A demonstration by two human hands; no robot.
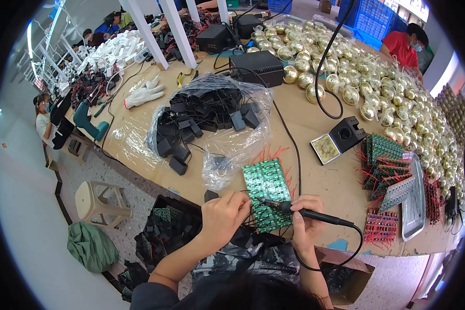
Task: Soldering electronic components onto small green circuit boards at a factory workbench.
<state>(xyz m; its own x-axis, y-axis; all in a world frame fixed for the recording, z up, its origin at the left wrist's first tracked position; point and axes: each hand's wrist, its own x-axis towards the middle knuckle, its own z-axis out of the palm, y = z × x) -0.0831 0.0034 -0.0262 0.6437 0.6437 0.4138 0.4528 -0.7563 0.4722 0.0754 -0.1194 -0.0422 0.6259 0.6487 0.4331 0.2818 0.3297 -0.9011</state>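
A green circuit board panel [267,181] with red wires along its edges lies on the table in front of me. My right hand [307,217] grips a black soldering iron [320,215], its tip over the panel's middle. At the panel's left edge my left hand [225,214] is closed in a pinch close to the iron's tip; what its fingers hold is hidden. A small black box [210,196] shows just beside that hand. Beyond it, a clear plastic bag [217,165] lies spread with many black boxes [191,116] on wires.
A soldering iron stand [341,139] sits to the right, before stacked circuit boards [385,147] and a metal tray [414,206]. Gold round parts [356,77] cover the far right. A white glove [145,94], a teal power tool [89,122] and a black power unit [258,68] lie farther back.
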